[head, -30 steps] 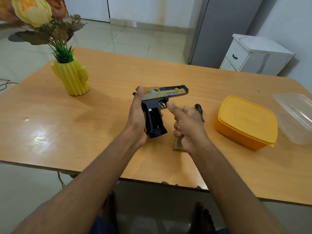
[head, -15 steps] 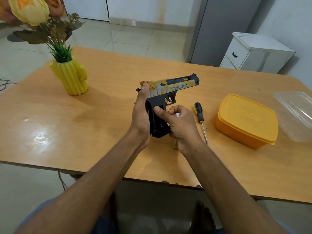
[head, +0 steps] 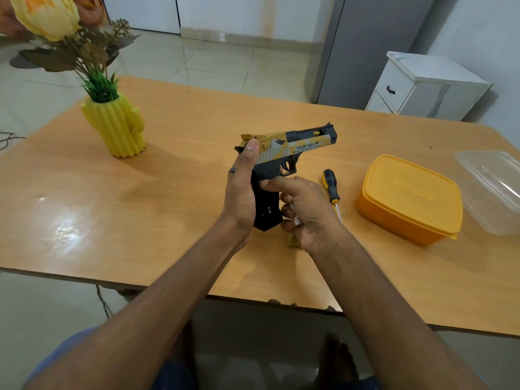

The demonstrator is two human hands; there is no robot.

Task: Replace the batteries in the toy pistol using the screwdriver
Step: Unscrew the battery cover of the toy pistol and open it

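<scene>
Head view: the toy pistol is held upright above the middle of the wooden table, barrel pointing right and slightly away, black grip pointing down toward the person. The left hand wraps the back of the grip, its thumb lying up along the rear of the yellow-and-grey slide — a firm clasp on the pistol. The right hand sits just beside the grip on its right side; its thumb presses against the grip under the trigger guard, while the other fingers are curled round something small and whitish — what it is cannot be told from here. Below that hand a small tan piece lies on the table, mostly hidden by the wrist.

The screwdriver, black-and-yellow handle away from the person and shaft toward them, lies flat on the table just right of the right hand, untouched. Further right sits an orange lidded box, and beside it at the table's edge a clear plastic container. At the far left stands a yellow cactus-shaped vase with artificial flowers. A white cabinet stands on the floor beyond the table
</scene>
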